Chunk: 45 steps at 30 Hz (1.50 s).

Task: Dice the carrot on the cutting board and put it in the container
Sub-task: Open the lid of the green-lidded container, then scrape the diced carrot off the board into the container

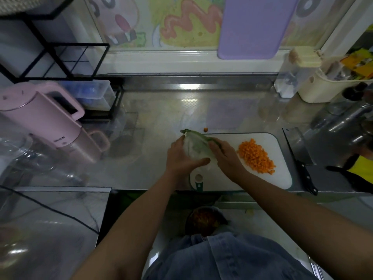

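1. On the right half of the cutting board (279,179): diced carrot (256,156), heaped in one loose pile, likely gathered that way for a single sweep; none visibly in the container yet.
2. Just left of the pile, over the board's left end: pale container (196,147) with a green edge, held tilted, probably being opened or readied for filling; lid state hard to tell.
3. Left grip (181,156) wrapped round the near-left side, thumb across the front; right grip (226,156) curled over the right side at the green edge. Both closed on the container, steadying it from two sides.
4. Beyond the board's far edge, on the tabletop (153,128): one stray carrot piece (205,129), apart from the pile.
5. Right of the board: knife (307,178), laid along the edge, handle nearest, out of the sweep path.
6. Bare board between pile and container, room for setting down; near edge close to the tabletop's drop, so sweeping best kept leftward.
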Available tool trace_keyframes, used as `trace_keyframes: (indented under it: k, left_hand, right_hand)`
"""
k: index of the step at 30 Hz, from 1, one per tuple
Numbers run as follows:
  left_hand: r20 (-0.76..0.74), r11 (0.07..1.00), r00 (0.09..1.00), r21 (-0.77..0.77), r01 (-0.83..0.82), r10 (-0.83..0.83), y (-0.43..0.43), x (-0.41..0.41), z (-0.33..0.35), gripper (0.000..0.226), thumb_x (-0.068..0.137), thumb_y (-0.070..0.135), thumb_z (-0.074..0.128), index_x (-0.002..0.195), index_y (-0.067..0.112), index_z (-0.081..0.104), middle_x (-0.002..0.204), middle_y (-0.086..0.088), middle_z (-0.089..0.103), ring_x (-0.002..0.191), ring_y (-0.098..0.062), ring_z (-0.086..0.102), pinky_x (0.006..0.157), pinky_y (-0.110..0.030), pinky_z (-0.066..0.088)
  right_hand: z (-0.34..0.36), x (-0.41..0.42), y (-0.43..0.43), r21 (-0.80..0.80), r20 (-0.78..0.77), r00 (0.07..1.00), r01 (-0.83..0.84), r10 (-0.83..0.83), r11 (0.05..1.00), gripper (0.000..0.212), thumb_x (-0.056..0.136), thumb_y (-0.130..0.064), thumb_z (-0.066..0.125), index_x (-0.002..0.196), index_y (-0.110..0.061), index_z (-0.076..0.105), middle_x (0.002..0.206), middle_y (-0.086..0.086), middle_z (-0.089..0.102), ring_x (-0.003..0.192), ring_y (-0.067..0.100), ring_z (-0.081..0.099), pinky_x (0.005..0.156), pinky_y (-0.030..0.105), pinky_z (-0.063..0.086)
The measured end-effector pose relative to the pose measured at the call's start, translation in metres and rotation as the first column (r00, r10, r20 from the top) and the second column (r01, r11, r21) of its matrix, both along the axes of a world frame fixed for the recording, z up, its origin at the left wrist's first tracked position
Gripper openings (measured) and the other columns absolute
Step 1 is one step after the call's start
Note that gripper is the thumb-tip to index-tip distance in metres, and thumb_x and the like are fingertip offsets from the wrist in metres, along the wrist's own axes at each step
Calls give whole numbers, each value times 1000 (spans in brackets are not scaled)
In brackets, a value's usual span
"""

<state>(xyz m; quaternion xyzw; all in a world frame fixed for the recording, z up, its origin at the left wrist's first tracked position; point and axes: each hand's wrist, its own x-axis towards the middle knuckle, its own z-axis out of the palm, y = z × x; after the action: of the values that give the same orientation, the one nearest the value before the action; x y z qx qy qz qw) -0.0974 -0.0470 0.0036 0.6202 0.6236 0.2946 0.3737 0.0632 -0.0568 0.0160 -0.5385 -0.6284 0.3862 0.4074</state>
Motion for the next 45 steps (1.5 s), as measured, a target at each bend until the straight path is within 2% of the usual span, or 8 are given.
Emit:
trace_keyframes:
  k: [9,17,22,28,32,37,40,45]
  left_hand:
    - [336,935,874,-177,-308,351,-19,-80,-3,97,67,18,86,145,13,28,140,-2,38,119,-12,42,92,-23,41]
    - [424,804,686,-248,-540,591,-45,-134,-11,90,70,24,83,139,28,25,135,-2,43,118,-25,51,95,-51,50]
    - [410,851,755,-122,-511,512,-46,-128,-11,95,63,35,86,136,25,26,134,1,44,119,-16,50,94,-34,52]
    - [360,963,899,5,-268,248,-40,-81,-7,114,52,45,90,141,18,24,139,6,39,125,-7,42,97,-19,43]
    - [246,996,968,-85,-21,42,-42,-38,-11,116,58,45,89,147,27,16,144,8,36,126,-8,40,99,-23,40]
    - [-64,950,960,-174,258,-273,-50,5,-33,90,71,41,81,142,17,33,139,-1,42,125,-17,43,104,-29,38]
    - [-463,921,799,-134,365,-384,-61,31,-47,44,83,28,69,122,14,55,123,-8,47,115,-24,46,91,-29,40]
    - [-706,947,650,-95,307,-281,-77,65,-59,32,85,19,60,114,13,47,116,-9,45,103,-24,46,75,-31,38]
  right_hand:
    - [-12,-40,50,-604,-342,797,219,-497,766,54,98,-51,37,132,-13,53,123,10,61,96,22,61,64,26,48]
    - [-46,-97,39,-734,-353,816,61,-457,677,35,94,-1,52,129,7,48,130,26,53,89,26,59,64,26,57]
    - [-38,-98,29,-771,-74,951,137,-301,622,23,98,-21,48,99,0,57,121,22,59,109,32,57,83,23,42]
    - [-15,-61,11,-781,-411,820,-93,-397,617,57,89,-64,43,132,-26,40,121,9,54,107,28,58,85,45,54]
    - [-15,-21,-6,-747,-532,784,-256,-320,613,48,91,-42,53,132,-19,42,130,19,54,107,32,62,77,42,56]
    - [-26,41,-35,-763,-389,707,111,-590,636,44,99,-26,33,138,-6,36,131,25,51,99,38,57,63,38,55]
    - [-34,78,-56,-714,-249,774,259,-582,650,42,100,-30,33,135,-9,40,124,21,55,96,34,60,62,37,52]
    - [-52,102,-73,-652,-94,855,335,-511,681,40,103,-29,32,133,-7,47,123,16,55,86,18,56,68,25,46]
